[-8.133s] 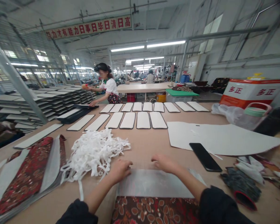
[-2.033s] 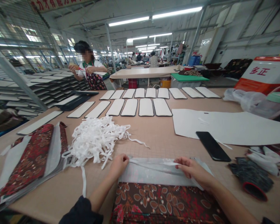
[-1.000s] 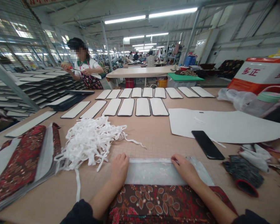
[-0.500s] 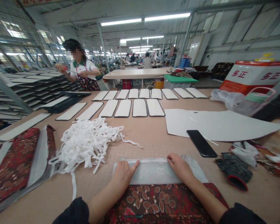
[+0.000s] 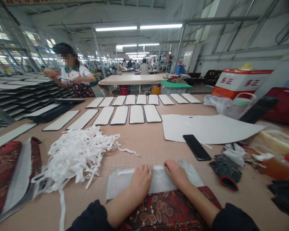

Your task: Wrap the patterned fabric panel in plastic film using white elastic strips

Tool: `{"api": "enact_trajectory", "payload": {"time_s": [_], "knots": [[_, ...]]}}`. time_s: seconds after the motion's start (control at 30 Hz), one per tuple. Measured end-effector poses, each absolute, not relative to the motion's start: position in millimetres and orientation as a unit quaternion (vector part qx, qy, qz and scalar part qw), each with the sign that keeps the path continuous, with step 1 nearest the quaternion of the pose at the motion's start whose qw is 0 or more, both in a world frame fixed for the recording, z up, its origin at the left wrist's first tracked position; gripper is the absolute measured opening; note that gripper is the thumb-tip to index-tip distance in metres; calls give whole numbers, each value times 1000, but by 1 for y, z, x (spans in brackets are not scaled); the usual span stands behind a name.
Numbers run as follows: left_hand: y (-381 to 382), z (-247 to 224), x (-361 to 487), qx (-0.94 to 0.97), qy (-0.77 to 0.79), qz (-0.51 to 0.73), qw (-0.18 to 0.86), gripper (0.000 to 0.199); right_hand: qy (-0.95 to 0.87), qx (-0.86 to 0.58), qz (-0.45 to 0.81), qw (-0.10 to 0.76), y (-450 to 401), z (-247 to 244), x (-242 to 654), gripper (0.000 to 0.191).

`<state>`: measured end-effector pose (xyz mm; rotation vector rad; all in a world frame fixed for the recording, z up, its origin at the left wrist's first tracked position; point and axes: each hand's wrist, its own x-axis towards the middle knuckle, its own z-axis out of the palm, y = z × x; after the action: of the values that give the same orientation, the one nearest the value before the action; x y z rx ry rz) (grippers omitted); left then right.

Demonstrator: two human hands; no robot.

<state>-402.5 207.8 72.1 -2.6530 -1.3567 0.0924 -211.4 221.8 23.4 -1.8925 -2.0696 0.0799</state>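
A grey-white sheet (image 5: 119, 186) lies on the table in front of me, with dark red leaf-patterned fabric (image 5: 159, 208) at its near side. Along the sheet's far edge runs a narrow white strip (image 5: 126, 172). My left hand (image 5: 142, 179) rests on the strip, fingers stretched out and lying flat. To its right, my right hand (image 5: 175, 173) pinches the strip between thumb and fingertips near its right end. A tangled heap of white strips (image 5: 77, 150) lies to the left of both hands.
Pale panels with dark edges (image 5: 137, 114) stand in rows at the back. A white sheet (image 5: 207, 128), a black phone (image 5: 197, 147) and a dark grey sleeve (image 5: 226, 170) lie to the right. More patterned fabric (image 5: 4, 173) is at left. A co-worker (image 5: 77, 77) stands beyond the table.
My left hand has moved right along the strip, closer to my right hand, uncovering the strip's left end. The right hand stays at the strip. The whole view has shifted somewhat.
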Motion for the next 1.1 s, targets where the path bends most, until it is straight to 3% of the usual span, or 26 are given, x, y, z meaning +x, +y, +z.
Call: {"api": "enact_trajectory", "payload": {"time_s": [0.4,0.53,1.1], "knots": [[218,57,-377,-914,-395,58,67,28,-639,-707,147,264,223,27,-134,12],[219,58,-370,-912,-398,42,84,37,-592,-723,163,315,225,22,-119,15],[221,55,-364,-912,-395,34,104,43,-593,-748,133,267,228,28,-118,17]]}}
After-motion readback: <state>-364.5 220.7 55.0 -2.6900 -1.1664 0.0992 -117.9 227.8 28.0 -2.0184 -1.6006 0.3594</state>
